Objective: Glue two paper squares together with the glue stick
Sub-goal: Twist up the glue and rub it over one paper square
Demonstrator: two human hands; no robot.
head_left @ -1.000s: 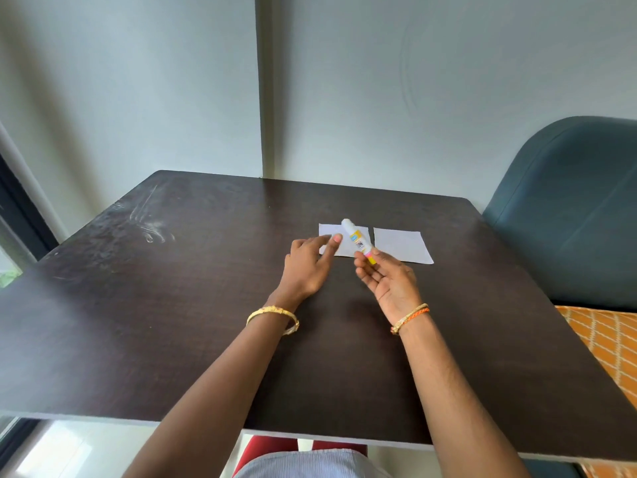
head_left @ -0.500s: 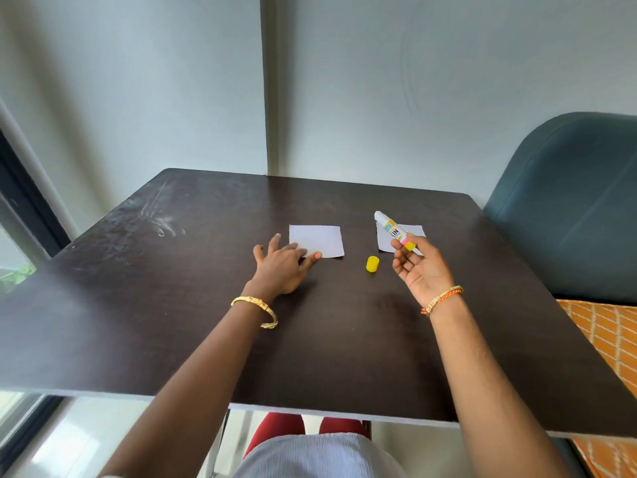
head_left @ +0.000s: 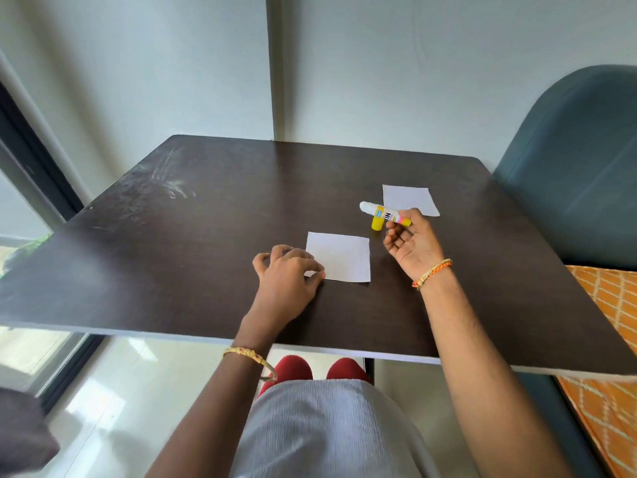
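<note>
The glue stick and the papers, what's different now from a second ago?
The cap came off and now stands on the table. The left hand slid one paper square toward the person, apart from the far paper square. The right hand keeps holding the glue stick.

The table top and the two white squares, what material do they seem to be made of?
The table top looks like dark wood-grain laminate or veneer with a semi-matte finish: faint streaky grain, pale scuffs at the far left, a thin light edge. The near square and the far square look like thin matte white paper, lying flat with crisp edges.
</note>
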